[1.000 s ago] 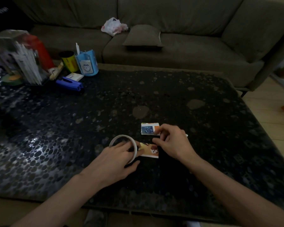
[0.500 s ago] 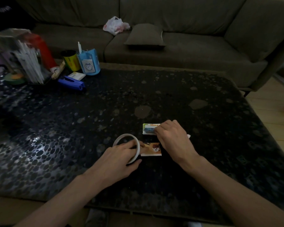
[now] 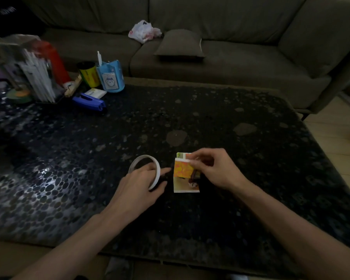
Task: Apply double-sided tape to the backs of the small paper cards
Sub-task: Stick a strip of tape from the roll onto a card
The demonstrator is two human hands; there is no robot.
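Pinching card (image 3: 183,168) edge, right hand (image 3: 214,168)

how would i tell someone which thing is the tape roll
Start at the dark pebble-patterned table before the sofa. Near its front middle, the left hand holds the tape roll. It is the only thin white ring, left of the cards.

From my remote seat I see two bare forearms, unsleeved up to the frame edge, coming in from 7 and 5 o'clock. Each ends in an uncovered hand: bare left hand (image 3: 139,182), bare right hand (image 3: 214,168).
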